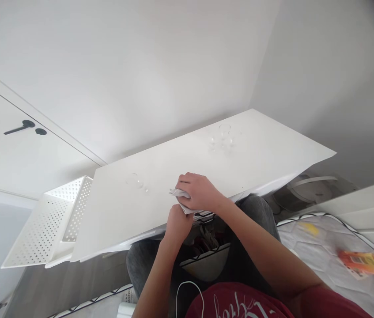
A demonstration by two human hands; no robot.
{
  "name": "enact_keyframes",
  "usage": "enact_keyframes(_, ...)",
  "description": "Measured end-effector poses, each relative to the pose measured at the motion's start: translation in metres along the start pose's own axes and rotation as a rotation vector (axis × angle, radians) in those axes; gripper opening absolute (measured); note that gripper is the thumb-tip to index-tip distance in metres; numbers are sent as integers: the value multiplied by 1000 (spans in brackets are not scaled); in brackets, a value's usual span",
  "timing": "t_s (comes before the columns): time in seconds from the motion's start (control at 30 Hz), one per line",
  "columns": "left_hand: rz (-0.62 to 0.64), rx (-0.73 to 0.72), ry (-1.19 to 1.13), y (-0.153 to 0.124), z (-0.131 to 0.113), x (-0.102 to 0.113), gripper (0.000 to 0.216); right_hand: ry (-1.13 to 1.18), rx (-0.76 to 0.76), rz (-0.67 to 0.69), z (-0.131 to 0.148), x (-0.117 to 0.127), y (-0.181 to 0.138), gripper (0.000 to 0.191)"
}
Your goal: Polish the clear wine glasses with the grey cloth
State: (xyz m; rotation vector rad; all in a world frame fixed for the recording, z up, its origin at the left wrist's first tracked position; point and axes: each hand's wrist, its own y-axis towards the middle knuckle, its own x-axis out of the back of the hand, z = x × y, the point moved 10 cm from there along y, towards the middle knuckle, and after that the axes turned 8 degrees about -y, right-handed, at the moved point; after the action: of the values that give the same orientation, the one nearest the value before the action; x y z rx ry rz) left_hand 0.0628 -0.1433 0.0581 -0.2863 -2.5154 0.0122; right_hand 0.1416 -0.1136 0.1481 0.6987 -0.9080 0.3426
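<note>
Both my hands meet at the front edge of a white table (160, 168), closed around a folded white cloth (180, 193). My right hand (196, 191) covers it from above with bent fingers. Just below and to the left, my left hand (178, 222) grips its lower end in a fist. Whether something is wrapped inside the cloth is hidden. Left of my hands lie small clear glass-like pieces (139, 184) beside a faint round outline. Several more clear rounded pieces (222, 141) stand farther back on the right; their exact kind is hard to make out.
A white perforated metal basket (46, 221) adjoins the table's left end. Walls close in the back and right. A door with a dark handle (19, 127) is at the left. Right of my legs, an orange-yellow packet (365, 263) lies on a quilted mattress (319, 247).
</note>
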Motion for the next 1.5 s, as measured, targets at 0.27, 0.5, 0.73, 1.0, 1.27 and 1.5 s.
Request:
enact_keyframes(0.27,134,-48,-247,-8,6,-9,25,1038,-106,293,-20,-10,-3,24)
enact_keyframes(0.5,113,-48,-905,-6,2,-32,62,1655,-392,-126,-25,-51,-14,48)
enact_keyframes(0.73,-126,127,-798,-9,29,-18,46,1202,-702,2,-34,-82,-36,63)
enact_keyframes(1.0,-336,-28,-233,-13,14,22,33,1279,-609,58,-17,-72,-29,50)
enact_keyframes(1.27,-276,-48,109,-18,-26,64,25,1533,-642,-213,-40,-73,-43,42)
enact_keyframes(1.5,-319,-34,-692,-9,-7,73,46,1637,-587,139,-22,-93,-54,47)
